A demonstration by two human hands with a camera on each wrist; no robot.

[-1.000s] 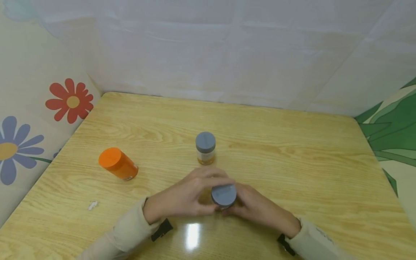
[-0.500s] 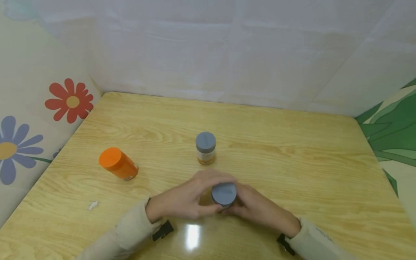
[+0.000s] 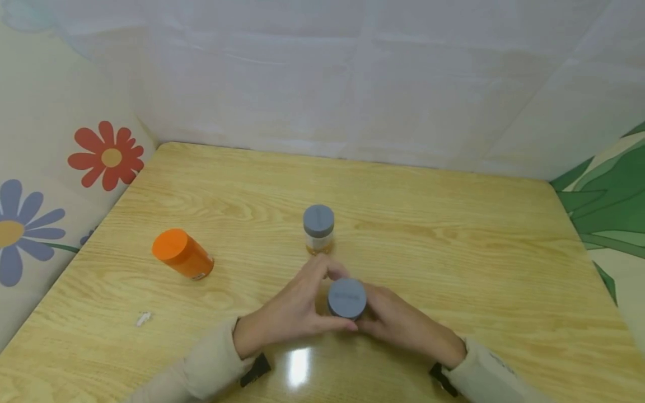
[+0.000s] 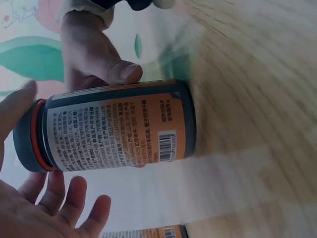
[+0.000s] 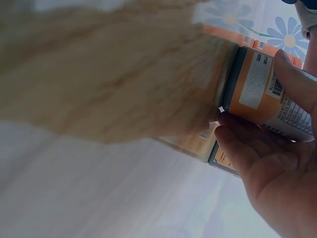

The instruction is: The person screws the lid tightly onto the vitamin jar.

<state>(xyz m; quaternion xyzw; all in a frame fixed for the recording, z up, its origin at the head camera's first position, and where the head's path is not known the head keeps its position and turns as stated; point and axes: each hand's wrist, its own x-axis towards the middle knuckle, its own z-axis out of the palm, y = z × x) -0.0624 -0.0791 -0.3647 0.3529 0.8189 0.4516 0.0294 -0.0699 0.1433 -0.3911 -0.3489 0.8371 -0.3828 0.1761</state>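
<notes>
In the head view, a supplement bottle with a grey lid (image 3: 347, 298) stands upright between both hands. My right hand (image 3: 405, 324) grips its orange-and-white body (image 4: 119, 126), thumb on one side and fingers on the other. Around the lid curls my left hand (image 3: 289, 316), with its thumb in front and fingers behind; the thumb is blurred in the left wrist view. A second grey-lidded bottle (image 3: 318, 228) stands just beyond the left fingers. Further left is an orange bottle (image 3: 182, 253) with an orange lid. Whether the held bottle's base touches the table cannot be told.
The wood-grain table (image 3: 453, 224) ends at a white sheet (image 3: 322, 84) behind. A small white mark (image 3: 143, 318) shows on its left part. Flower-printed cloth (image 3: 40, 112) hangs on the left, and green leaf print (image 3: 610, 207) on the right.
My left fingers have shifted back round the lid and the thumb has slid right along its front, uncovering the lid's top. The lid's embossed mark has turned. My right hand stays put.
</notes>
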